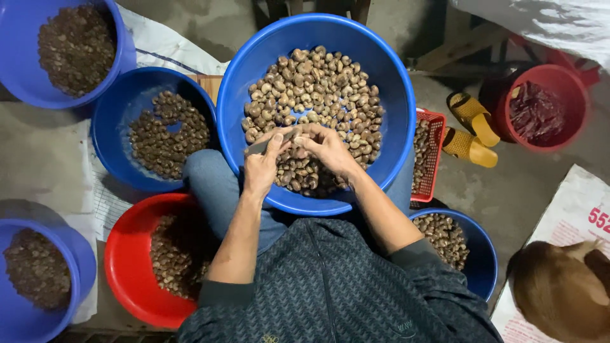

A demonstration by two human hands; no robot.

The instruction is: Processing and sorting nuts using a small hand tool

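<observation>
A large blue basin (pixel 387 82) rests on my lap, holding a heap of brownish cashew nuts (pixel 314 89). Both hands work over its near side. My left hand (pixel 264 162) grips a small knife (pixel 267 144) with a grey blade pointing left. My right hand (pixel 327 147) pinches a single nut (pixel 298 141) against the blade, fingertips of both hands meeting.
Around me on the floor stand blue basins (pixel 121 108) (pixel 124 51) (pixel 82 267) (pixel 483 254) and a red basin (pixel 124 260) with nuts or shells. A red mesh basket (pixel 435 152), yellow sandals (pixel 473 130), a red bucket (pixel 572 95) and a brown animal (pixel 562 292) lie to the right.
</observation>
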